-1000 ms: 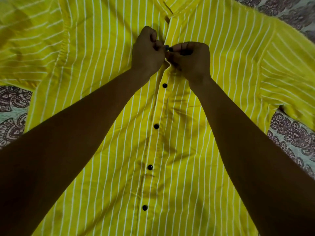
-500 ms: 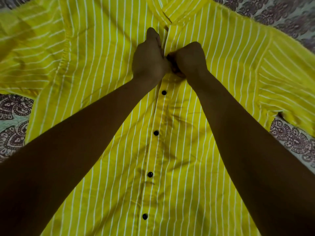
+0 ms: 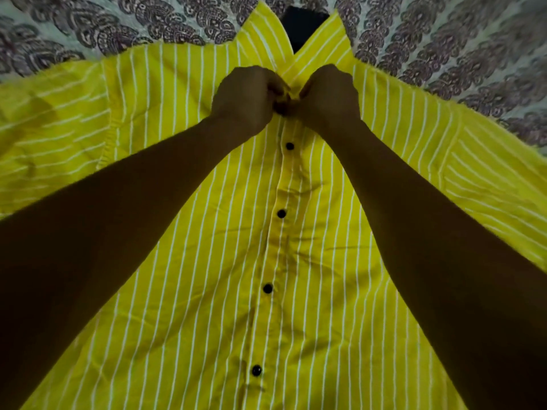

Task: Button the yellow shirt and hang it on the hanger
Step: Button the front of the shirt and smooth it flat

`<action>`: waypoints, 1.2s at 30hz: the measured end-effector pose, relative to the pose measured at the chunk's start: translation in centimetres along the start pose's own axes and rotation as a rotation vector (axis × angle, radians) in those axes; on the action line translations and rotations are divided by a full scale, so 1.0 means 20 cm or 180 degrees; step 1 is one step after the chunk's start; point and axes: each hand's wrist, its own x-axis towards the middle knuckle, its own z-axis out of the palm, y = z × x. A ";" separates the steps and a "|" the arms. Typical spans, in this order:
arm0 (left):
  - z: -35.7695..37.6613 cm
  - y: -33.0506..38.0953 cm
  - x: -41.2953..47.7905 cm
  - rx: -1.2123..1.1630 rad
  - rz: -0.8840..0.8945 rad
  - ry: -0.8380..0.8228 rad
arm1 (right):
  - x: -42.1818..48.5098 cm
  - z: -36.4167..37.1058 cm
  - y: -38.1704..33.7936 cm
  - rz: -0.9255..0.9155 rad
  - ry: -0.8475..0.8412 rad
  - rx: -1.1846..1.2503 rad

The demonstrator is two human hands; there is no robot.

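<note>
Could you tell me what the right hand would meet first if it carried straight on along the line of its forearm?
Most likely the collar of the shirt, just beyond the right hand; after that the dark shape in the neck opening. Depth is hard to judge here.

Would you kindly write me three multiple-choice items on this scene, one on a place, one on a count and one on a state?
1. Where do the left hand and right hand meet on the yellow shirt?
A. at the hem
B. on a sleeve
C. on the front just below the collar

2. How many black buttons show below the hands?
A. four
B. two
C. seven

3. How are the hands?
A. flat and open
B. both curled, pinching the shirt front
C. one idle

1 C: both fists sit under the collar.
2 A: four dark dots run down the front.
3 B: both are curled onto the fabric.
</note>
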 end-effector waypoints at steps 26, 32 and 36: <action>0.10 0.07 0.15 -0.1337 -0.0710 -0.0720 | -0.01 -0.03 0.21 0.0837 -0.0579 0.3581; 0.08 0.05 0.12 -0.1825 -0.0709 -0.0922 | 0.00 -0.03 0.20 0.0749 -0.0652 0.3514; 0.08 0.04 0.11 -0.1926 -0.0728 -0.0978 | -0.02 0.00 0.18 0.0631 -0.0438 0.3203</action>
